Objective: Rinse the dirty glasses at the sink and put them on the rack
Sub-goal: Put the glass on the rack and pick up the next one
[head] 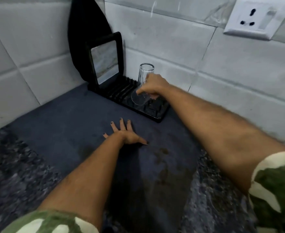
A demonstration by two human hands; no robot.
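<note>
- Two bare arms reach in from the bottom of the frame over a dark blue mat (67, 125) spread on a speckled granite counter (12, 174).
- At lower centre the left hand (127, 134) lies flat on the mat, fingers straight and spread, dark polish on the nails, holding nothing.
- Left of centre, in the tiled corner, a black framed mirror (104, 62) stands tilted at the far end of the rack, with a dark pointed board (86, 31) leaning on the wall behind it.
- At centre a black ribbed drying rack (120, 91) sits on the mat's far edge, close to the wall.
- On the rack an upturned clear glass (143, 71) stands base up, just behind the right hand.
- Right of centre the right hand (153, 86) grasps a second clear tumbler (140, 98), fingers curled round its side; it is tilted with its open mouth toward the camera, low over the rack's near half. Whether it touches the ribs cannot be told.
- Dark wet spots (162, 153) mark the mat below centre.
- At upper right a white wall socket (257, 17) sits on the tiles.
- Camouflage sleeves (276, 190) show at the bottom corners.
</note>
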